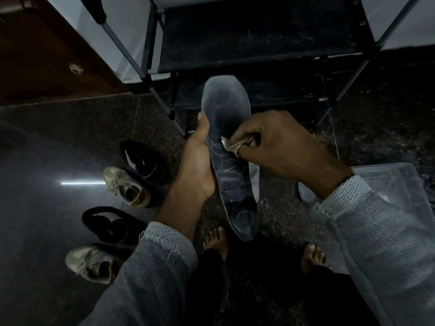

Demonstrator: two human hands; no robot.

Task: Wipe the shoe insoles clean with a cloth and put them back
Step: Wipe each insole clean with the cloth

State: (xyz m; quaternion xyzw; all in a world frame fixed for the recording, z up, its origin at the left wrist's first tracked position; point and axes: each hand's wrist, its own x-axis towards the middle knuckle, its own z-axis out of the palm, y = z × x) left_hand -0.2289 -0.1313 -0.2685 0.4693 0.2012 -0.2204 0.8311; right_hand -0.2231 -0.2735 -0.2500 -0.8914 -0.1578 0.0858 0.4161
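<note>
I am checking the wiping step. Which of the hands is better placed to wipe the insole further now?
Right. The right hand grips the cloth against the insole, while the left hand holds the insole's edge to steady it.

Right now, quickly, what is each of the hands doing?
Left hand: closed around the edge of the dark insole, holding it up.
Right hand: closed on a small crumpled cloth, pressing it against the insole.

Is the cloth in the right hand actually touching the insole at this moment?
Touching. In the head view the cloth, bunched in the right hand, presses against the dark insole with no gap; the left hand grips the insole's edge.
</note>
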